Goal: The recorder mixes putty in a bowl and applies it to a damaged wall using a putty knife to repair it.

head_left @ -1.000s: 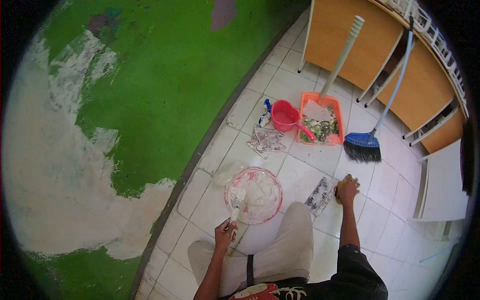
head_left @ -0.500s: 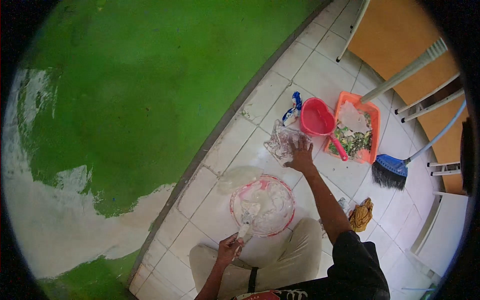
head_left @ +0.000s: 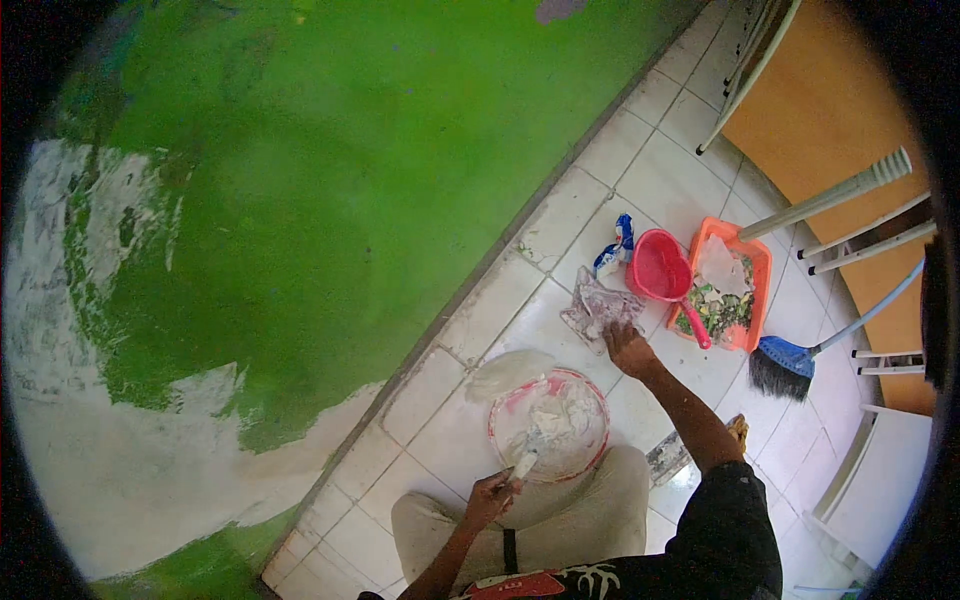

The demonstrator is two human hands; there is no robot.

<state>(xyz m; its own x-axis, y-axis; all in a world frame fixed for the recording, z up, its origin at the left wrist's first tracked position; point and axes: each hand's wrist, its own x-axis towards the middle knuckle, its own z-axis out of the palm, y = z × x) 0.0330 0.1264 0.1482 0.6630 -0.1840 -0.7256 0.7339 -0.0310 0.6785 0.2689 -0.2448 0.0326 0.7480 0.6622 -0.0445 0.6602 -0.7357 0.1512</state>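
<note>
My left hand is closed around the pale handle of a putty knife. The blade end dips into a round, red-rimmed tub holding wet white putty. Farther forward and to the right, my right hand has its fingers bunched on the near edge of a crumpled clear plastic bag smeared with white. The tub stands on the floor just in front of my folded legs. A cloudy, whitish plastic piece lies against its far left side.
Beyond the bag are a blue-and-white wrapper, a red dipper and an orange bin of scraps. A blue broom and chairs occupy the right. Along the left stands a green wall with white patches.
My right hand, earlier spread flat over the plastic bag, has drawn back to its near edge with fingers gathered. The putty knife still rests in the tub. The whole view has shifted slightly.
</note>
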